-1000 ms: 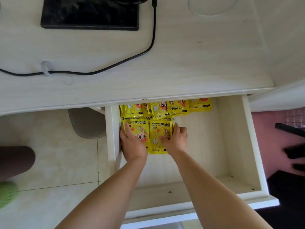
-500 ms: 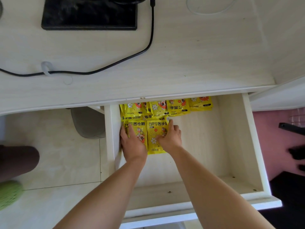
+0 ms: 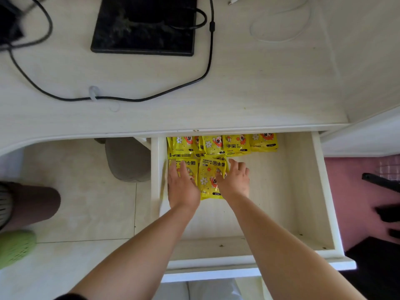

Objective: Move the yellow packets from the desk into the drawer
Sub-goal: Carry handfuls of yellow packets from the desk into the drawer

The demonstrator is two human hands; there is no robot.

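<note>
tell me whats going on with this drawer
A person is tidying yellow packets in the open drawer below the desk. The left hand lies flat on one front packet; the right hand touches the edge of the packet beside it. More packets line the drawer's back. None shows on the desk.

Illumination is bright, diffuse and even. The table (image 3: 259, 87) surface beyond the drawer (image 3: 287, 191) appears washed out. A soft shadow lies along the drawer's far wall. Wide-angle distortion bows the table edge. Dark objects (image 3: 387, 213) right of the drawer are blurred.
</note>
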